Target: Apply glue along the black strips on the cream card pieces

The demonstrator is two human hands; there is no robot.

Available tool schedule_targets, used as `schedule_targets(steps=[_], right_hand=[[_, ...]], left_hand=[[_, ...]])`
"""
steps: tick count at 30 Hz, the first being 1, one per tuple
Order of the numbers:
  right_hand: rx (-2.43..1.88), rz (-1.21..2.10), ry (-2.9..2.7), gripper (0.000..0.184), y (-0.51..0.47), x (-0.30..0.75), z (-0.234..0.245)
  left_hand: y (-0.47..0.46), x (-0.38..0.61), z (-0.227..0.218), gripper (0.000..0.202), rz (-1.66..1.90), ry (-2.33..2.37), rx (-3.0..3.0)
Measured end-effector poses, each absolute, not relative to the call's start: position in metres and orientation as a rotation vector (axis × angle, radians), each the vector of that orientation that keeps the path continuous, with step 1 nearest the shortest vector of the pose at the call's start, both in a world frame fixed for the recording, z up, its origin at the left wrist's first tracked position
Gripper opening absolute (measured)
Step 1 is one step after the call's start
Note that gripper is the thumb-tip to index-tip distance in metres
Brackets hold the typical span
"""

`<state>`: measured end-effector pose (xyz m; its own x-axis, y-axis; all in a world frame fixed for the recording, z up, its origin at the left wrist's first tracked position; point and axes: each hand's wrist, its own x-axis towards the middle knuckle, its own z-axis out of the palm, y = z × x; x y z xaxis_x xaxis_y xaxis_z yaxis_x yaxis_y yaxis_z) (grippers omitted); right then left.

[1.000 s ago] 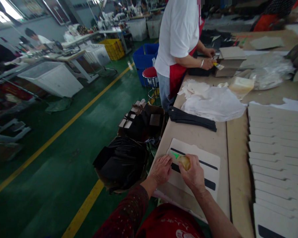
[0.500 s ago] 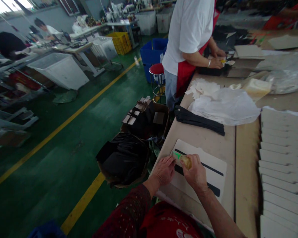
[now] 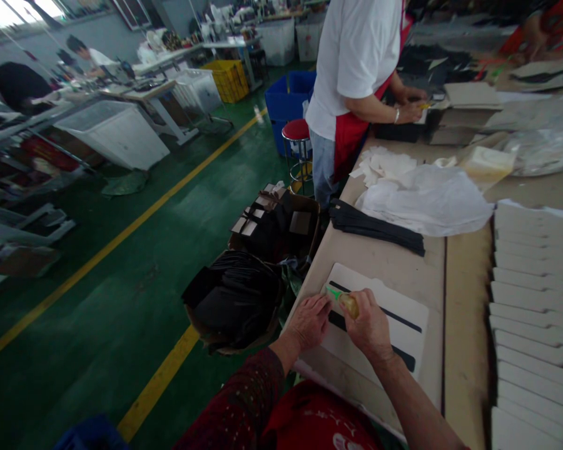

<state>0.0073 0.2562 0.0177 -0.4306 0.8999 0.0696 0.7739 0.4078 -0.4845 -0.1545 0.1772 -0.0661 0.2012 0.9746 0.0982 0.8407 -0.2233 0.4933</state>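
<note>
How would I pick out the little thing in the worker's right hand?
Find the long tan table, then the white board with black strips at its near edge. Over it, the right hand grips a small amber bottle; nothing else there has its bright green tip.

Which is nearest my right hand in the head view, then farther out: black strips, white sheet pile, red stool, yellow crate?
1. black strips, on the table ahead of the right hand.
2. white sheet pile, behind the strips.
3. red stool, off the table's left side.
4. yellow crate, far left.
</note>
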Motion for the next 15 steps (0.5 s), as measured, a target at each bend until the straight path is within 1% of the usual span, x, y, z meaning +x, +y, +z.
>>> schedule_targets(steps=[15], right_hand=[[-1.502,0.508,-2.447,0.01,0.2573,0.0082,0.0279]], left_hand=[[0.1778,-0.1537,-0.0681,0.049,0.586,1.71,2.147]])
